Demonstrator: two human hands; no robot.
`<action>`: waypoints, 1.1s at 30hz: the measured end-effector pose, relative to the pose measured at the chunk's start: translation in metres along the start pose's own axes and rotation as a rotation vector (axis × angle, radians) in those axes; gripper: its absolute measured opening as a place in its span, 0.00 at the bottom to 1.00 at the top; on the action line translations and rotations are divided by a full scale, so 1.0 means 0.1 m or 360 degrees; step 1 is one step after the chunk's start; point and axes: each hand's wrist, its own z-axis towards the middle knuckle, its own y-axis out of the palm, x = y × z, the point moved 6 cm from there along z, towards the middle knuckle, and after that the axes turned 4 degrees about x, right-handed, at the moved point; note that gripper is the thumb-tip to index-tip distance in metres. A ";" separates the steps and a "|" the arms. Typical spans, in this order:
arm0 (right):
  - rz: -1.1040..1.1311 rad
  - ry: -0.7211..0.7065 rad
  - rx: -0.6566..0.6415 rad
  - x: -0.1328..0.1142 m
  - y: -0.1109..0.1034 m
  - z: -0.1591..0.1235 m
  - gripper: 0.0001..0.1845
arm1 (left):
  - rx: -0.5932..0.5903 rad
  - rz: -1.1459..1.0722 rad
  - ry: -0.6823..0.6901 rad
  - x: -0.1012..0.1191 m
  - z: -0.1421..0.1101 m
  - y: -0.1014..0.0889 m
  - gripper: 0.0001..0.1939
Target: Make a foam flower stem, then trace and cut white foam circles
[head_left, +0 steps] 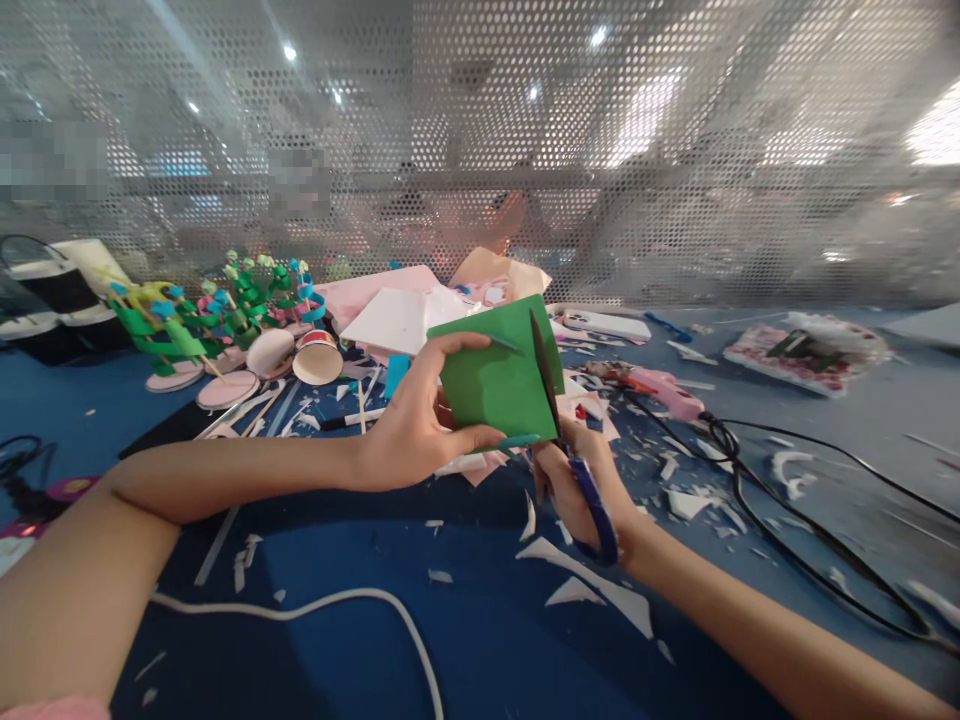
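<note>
The left hand pinches a green sheet by its lower left edge, thumb along the bottom and fingers curled over the near face. The sheet is flat, matte and roughly square, held upright above the blue desk and tilted a little to the right. The right hand is closed through the blue loops of a pair of scissors. Their long axis runs up and slightly left from that hand, the dark blades pointing away from the person and lying across the right part of the green sheet.

Below the green sheet, white paper scraps, mostly sharp triangles, lie scattered on the desk, and a white cord curves past them. Left of the sheet two paper cups lie on their sides, open mouths toward the camera; what is inside cannot be made out. Further left stand small green and blue paper figures on round pink bases. Right of the sheet a black cable loops over the desk. Behind it rises a perforated metal screen.
</note>
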 end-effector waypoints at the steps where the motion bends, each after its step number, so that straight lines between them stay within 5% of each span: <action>1: -0.0011 0.0002 -0.0011 0.00 0.01 0.00 0.09 | 0.0004 0.0015 0.0022 0.00 0.00 0.00 0.33; 33: -0.0098 0.0015 0.0029 -0.20 -0.01 0.02 0.11 | 0.0018 0.0228 0.0186 0.02 -0.01 -0.01 0.33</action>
